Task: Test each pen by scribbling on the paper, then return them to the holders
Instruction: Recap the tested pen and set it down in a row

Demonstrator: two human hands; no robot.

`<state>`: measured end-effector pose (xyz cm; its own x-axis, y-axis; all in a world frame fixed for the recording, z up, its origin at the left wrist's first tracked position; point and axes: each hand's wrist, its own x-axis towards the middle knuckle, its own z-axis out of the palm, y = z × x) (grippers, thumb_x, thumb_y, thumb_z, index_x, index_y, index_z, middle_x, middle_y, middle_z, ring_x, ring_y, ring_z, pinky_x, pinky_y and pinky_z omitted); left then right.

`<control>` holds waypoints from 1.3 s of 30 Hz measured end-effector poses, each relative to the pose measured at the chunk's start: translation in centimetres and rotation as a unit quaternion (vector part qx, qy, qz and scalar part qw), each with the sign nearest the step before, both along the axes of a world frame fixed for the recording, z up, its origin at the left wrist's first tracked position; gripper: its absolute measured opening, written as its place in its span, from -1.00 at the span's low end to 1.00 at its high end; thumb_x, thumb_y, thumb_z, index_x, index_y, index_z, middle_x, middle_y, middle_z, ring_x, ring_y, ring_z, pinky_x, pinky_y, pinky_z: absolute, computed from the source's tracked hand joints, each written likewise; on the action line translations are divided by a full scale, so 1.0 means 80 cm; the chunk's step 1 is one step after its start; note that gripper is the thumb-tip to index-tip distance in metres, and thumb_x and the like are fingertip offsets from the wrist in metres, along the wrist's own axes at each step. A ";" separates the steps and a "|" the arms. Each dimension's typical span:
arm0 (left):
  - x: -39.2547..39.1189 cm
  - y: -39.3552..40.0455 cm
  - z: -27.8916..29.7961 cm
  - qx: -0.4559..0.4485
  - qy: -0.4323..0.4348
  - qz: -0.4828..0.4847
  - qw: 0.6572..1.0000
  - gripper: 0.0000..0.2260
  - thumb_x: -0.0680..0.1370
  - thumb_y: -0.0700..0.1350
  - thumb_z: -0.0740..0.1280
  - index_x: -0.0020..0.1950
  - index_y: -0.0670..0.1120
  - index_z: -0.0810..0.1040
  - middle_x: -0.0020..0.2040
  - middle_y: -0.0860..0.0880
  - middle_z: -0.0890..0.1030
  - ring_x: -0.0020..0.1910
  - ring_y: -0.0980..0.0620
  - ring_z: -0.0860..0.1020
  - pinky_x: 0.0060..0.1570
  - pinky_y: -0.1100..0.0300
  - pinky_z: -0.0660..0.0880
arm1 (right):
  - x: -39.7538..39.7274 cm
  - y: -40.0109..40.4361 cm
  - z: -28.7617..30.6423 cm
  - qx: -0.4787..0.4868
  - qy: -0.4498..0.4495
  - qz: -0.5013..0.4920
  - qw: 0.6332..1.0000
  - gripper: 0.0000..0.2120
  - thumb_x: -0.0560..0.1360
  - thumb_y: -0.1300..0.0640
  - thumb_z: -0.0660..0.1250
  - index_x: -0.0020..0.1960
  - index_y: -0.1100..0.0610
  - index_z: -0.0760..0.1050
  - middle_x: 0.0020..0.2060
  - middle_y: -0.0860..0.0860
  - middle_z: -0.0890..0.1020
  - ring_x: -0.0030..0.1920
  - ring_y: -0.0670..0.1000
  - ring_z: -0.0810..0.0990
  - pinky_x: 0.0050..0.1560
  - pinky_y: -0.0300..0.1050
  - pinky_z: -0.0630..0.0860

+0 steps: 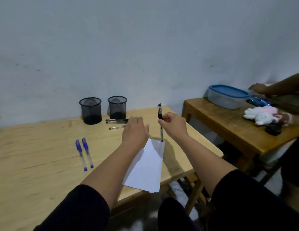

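Black capped gel pen held upright, pinched in right hand, tip over far edge of white paper sheet near table's right edge. Left hand flat, fingers straight. Testing step; judgement: uncap next, then scribble.

We saw a pale wooden surface carrying everything. Beyond the left hand, near the wall, two black mesh holders stood upright side by side. Just left of that hand's fingertips lay two clear pens with dark ends, flat on the wood. Further left and nearer us, two blue pens lay side by side. White paper lay under the left forearm, its near corner past the surface's edge.
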<state>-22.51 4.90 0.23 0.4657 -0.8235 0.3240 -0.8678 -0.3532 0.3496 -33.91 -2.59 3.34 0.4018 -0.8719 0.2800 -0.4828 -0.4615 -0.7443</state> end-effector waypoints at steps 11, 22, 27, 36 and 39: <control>-0.124 -0.056 -0.003 0.012 -0.013 -0.165 0.986 -0.59 0.62 -0.01 0.07 0.37 -0.22 0.26 0.34 -0.21 0.37 0.36 -0.14 0.26 0.30 0.05 0.25 | -0.144 -0.016 0.006 -0.013 0.023 -0.170 0.985 -0.69 0.49 0.08 0.35 0.19 0.18 0.54 0.05 0.06 0.65 -0.08 -0.12 0.46 -0.06 -0.27 0.35; -0.240 -0.106 -0.072 0.069 -0.027 -0.173 0.982 -0.62 0.60 0.02 0.09 0.33 -0.16 0.32 0.27 -0.19 0.44 0.26 -0.14 0.38 0.21 0.03 0.38 | -0.289 -0.056 -0.060 0.041 0.019 -0.236 0.971 -0.72 0.47 0.07 0.36 0.14 0.15 0.57 -0.01 0.04 0.66 -0.01 -0.04 0.59 0.03 -0.16 0.52; -0.271 -0.113 -0.095 0.072 -0.076 -0.167 0.981 -0.62 0.60 -0.03 0.09 0.28 -0.26 0.37 0.24 -0.26 0.45 0.22 -0.20 0.39 0.25 -0.01 0.32 | -0.348 -0.060 -0.104 0.076 0.042 -0.244 0.966 -0.72 0.50 0.06 0.34 0.14 0.18 0.56 0.00 0.08 0.65 0.03 0.01 0.56 -0.04 -0.24 0.39; -0.284 -0.114 -0.098 0.078 -0.124 -0.145 0.979 -0.64 0.61 -0.03 0.09 0.26 -0.26 0.37 0.22 -0.25 0.46 0.18 -0.19 0.40 0.25 -0.02 0.36 | -0.406 -0.062 -0.167 0.137 0.160 -0.230 0.950 -0.65 0.53 0.02 0.28 0.24 0.17 0.49 0.11 0.14 0.62 0.13 0.13 0.56 0.06 -0.11 0.46; -0.285 -0.114 -0.098 0.078 -0.101 -0.143 0.982 -0.63 0.61 -0.02 0.08 0.29 -0.24 0.35 0.25 -0.24 0.44 0.22 -0.19 0.40 0.26 -0.02 0.35 | -0.399 -0.059 -0.163 0.099 0.258 -0.179 0.944 -0.57 0.58 0.00 0.16 0.39 0.15 0.34 0.32 0.15 0.45 0.29 0.18 0.42 0.21 0.00 0.40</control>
